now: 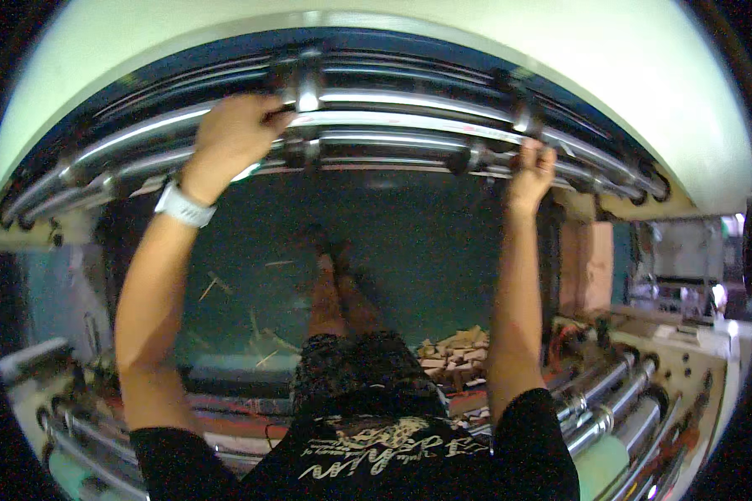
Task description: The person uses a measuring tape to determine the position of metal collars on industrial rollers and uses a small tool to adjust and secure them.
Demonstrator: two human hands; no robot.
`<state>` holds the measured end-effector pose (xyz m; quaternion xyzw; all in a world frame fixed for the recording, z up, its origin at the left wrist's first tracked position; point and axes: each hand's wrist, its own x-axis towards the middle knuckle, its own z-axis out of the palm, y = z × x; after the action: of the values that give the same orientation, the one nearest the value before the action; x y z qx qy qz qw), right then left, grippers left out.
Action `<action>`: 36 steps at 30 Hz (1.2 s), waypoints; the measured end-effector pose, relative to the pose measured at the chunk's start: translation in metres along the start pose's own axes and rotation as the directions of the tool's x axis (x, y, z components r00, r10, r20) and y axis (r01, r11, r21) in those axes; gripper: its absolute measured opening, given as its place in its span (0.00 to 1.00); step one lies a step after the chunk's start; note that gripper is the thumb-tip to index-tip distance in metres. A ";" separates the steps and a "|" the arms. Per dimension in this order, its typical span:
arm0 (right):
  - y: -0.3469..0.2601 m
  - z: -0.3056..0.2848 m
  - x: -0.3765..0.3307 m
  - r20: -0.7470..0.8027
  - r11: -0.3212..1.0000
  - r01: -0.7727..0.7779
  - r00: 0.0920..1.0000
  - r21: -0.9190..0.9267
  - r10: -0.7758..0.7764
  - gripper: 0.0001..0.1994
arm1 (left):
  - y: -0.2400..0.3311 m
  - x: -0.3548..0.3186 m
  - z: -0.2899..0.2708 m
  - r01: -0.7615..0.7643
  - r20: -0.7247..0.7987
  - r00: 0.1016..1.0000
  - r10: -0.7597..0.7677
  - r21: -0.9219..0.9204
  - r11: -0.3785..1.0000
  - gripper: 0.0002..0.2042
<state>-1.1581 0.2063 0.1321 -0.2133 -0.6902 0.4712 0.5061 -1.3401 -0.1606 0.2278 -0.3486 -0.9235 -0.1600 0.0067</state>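
A narrow white strip (409, 121) with faint reddish marks, like a measuring tape, runs across shiny metal rollers (426, 102) in front of me. My left hand (238, 138) pinches at its left end, next to a dark collar (307, 83) on the rollers. A pale greenish edge shows under that palm; what it belongs to is hidden. My right hand (532, 175) has its fingers curled at the strip's right end, just below another collar (526, 113). Both arms are stretched forward, a white wristband (184, 205) on the left wrist.
A pale curved machine panel (643, 92) bounds the rollers at the far side. Below is a dark green floor (250, 225) with scattered scraps. A pile of small tan pieces (459, 355) lies beside my legs. More rollers (610, 401) stand close at the lower right and lower left.
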 end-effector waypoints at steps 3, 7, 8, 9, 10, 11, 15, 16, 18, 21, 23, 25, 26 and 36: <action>-0.025 0.003 -0.009 0.003 0.967 -0.172 0.985 0.189 0.175 0.07 | 0.009 0.002 -0.005 -0.057 0.010 0.998 0.056 0.053 0.997 0.13; -0.028 0.013 -0.010 0.011 0.937 -0.186 0.981 0.295 0.191 0.05 | 0.002 -0.001 -0.005 -0.096 -0.064 0.993 0.097 0.026 0.995 0.13; -0.026 0.014 -0.006 0.027 0.949 -0.106 0.994 0.295 0.103 0.05 | 0.003 -0.001 -0.006 -0.072 -0.051 0.996 0.073 0.018 0.997 0.13; -0.025 0.010 -0.007 0.037 0.940 -0.159 0.987 0.301 0.156 0.05 | 0.003 0.000 -0.005 -0.079 -0.053 0.995 0.081 0.025 0.997 0.13; -0.022 0.008 -0.006 0.048 0.946 -0.139 0.990 0.293 0.131 0.05 | 0.002 0.000 -0.005 -0.087 -0.054 0.995 0.089 0.031 0.996 0.13; -0.019 0.007 -0.003 0.061 0.951 -0.120 0.992 0.285 0.107 0.06 | 0.002 0.001 -0.004 -0.094 -0.056 0.994 0.096 0.037 0.995 0.12; -0.022 0.004 -0.005 0.069 0.954 -0.169 0.985 0.247 0.157 0.06 | -0.003 0.003 0.001 -0.139 -0.114 0.983 0.140 0.019 0.990 0.14; -0.016 0.005 -0.003 0.061 0.956 -0.142 0.990 0.255 0.131 0.05 | -0.005 0.002 0.003 -0.133 -0.130 0.982 0.134 0.017 0.991 0.15; -0.014 0.004 -0.002 0.045 0.960 -0.115 0.993 0.255 0.107 0.05 | 0.002 0.003 -0.003 -0.088 -0.065 0.994 0.089 0.016 0.996 0.14; -0.016 0.002 -0.002 0.049 0.963 -0.129 0.991 0.237 0.121 0.05 | 0.004 0.002 -0.004 -0.055 -0.050 0.997 0.056 0.022 0.998 0.13; -0.019 0.003 -0.003 0.063 0.966 -0.140 0.990 0.216 0.129 0.05 | 0.002 0.002 -0.003 -0.061 -0.060 0.996 0.063 0.033 0.998 0.13; -0.020 0.004 -0.003 0.056 0.964 -0.151 0.988 0.220 0.142 0.05 | 0.003 0.002 -0.006 -0.049 -0.047 0.998 0.051 0.040 0.998 0.14; -0.021 0.003 -0.003 0.053 0.963 -0.156 0.988 0.220 0.148 0.05 | 0.004 0.002 -0.007 -0.044 -0.041 0.998 0.046 0.041 0.998 0.14; -0.019 0.004 -0.002 0.053 0.953 -0.163 0.986 0.257 0.155 0.05 | 0.004 0.001 -0.004 -0.032 -0.065 0.997 0.035 0.040 0.999 0.13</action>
<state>-1.1576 0.1939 0.1473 -0.1922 -0.6111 0.6003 0.4788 -1.3391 -0.1582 0.2330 -0.3583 -0.9197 -0.1535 0.0467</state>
